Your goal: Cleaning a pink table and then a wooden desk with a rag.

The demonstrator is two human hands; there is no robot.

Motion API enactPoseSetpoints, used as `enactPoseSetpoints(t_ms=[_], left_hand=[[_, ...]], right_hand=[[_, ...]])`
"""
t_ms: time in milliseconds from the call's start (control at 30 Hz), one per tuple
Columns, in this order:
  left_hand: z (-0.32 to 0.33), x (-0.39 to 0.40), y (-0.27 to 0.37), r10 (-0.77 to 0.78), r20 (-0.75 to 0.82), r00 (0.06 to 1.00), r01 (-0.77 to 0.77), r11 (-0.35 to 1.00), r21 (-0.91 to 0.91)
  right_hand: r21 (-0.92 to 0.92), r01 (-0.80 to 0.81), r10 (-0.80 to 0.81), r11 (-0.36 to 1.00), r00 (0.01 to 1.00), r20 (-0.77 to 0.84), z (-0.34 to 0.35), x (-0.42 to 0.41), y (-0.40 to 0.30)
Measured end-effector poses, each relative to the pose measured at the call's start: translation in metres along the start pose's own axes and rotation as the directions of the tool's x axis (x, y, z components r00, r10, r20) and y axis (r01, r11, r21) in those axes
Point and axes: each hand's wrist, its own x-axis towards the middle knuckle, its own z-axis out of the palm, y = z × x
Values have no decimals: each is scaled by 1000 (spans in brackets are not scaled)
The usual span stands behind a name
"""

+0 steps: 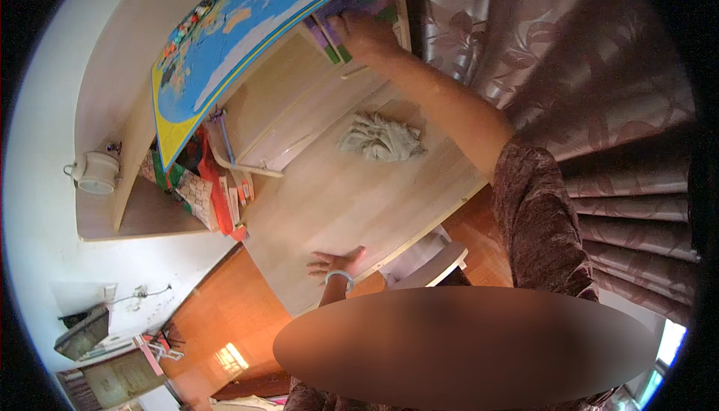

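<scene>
My left hand (pixel 337 262), with a pale bangle at the wrist, rests palm down near the front edge of the wooden desk (pixel 314 208). Its fingers are spread and hold nothing. Stretched across the desk's right side, my right hand (pixel 368 37) reaches to the back shelf. It touches purple-and-green upright items (pixel 328 40), perhaps books or boxes; its fingertips are partly blurred, so a grip cannot be made out. A crumpled grey cloth (pixel 385 138) lies on the desktop below my right forearm.
A world map sheet (pixel 241 45) hangs over the hutch. Books and papers (pixel 216 197) fill the left shelf, near a white mug (pixel 96 172). Patterned curtains (pixel 522 62) hang close on the right. A chair (pixel 429 265) stands at the desk's front edge.
</scene>
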Motion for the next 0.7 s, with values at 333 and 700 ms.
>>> enactPoseSetpoints(t_ms=[333,700], left_hand=[[-17,-12,12,-69,85,994,71,997,-27],[-15,-13,11,-48,89,995,50,998,-29]], right_hand=[[57,53,-55,997,998,42,6,6,15],[907,-383,433,176,857,278,26,-4,-7]])
